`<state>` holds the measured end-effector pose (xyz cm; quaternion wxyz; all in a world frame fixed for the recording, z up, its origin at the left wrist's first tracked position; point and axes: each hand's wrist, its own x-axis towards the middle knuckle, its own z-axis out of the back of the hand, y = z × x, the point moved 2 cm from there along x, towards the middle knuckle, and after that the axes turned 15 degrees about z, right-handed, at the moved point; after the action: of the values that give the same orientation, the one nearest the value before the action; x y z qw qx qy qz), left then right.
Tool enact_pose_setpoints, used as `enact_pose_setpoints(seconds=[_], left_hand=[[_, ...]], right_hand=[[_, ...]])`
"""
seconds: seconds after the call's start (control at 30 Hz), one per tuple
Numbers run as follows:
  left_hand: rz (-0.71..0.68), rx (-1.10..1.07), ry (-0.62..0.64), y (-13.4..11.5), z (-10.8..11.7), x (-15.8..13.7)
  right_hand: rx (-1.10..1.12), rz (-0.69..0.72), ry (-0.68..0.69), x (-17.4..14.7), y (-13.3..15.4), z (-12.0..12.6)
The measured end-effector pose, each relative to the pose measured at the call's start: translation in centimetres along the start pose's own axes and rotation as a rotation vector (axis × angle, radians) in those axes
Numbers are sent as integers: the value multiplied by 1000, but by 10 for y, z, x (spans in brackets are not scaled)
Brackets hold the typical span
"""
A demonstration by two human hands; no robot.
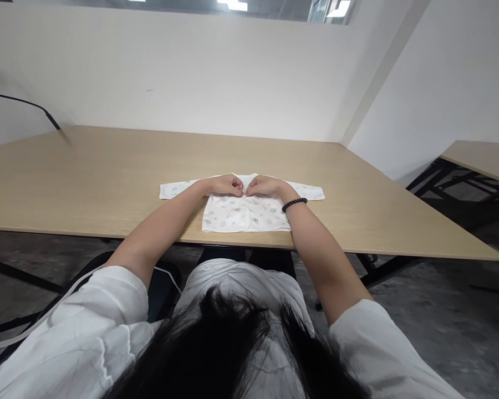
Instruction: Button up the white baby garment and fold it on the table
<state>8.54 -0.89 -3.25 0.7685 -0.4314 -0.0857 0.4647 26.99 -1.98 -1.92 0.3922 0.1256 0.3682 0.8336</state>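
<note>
A small white baby shirt [227, 215] with a pale print lies spread on the table, its sleeves stretched out to both sides. Its front opening runs down the middle towards the table's near edge. My left hand [228, 184] pinches the left side of the opening near the neckline, fingers curled. Opposite it, my right hand [264, 186] pinches the other side, the fingertips of both hands nearly meeting at the centre. Whatever small fastening lies between the fingertips is too small to make out. A black bead bracelet [294, 204] circles my right wrist.
The shirt lies close to the front edge of a wide wooden table [108, 166]. Behind the table rises a white wall [216, 77]. A black cable [29, 103] hangs over the far left corner. At the right stands another table [482, 158].
</note>
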Motion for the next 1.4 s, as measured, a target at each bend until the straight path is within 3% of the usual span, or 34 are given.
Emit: enact_pose_setpoints(seconds=[0.63,0.87,0.97,1.23,1.4], left_hand=[[-74,-16,-32,2,2,1],[-75,-37,46,-4,0,-6],[-64,-24,132,-6,-4,-7],[-76,62,206,-14,-10,-6],[-57,46,184,-17,-14,-8]], right_hand=[[-57,29,-83,1,-3,9],[-197,79,191,-7,25,-7],[-235,24,218,-7,26,-9],[52,44,362,-12,17,0],[142,4,359,-13,13,1]])
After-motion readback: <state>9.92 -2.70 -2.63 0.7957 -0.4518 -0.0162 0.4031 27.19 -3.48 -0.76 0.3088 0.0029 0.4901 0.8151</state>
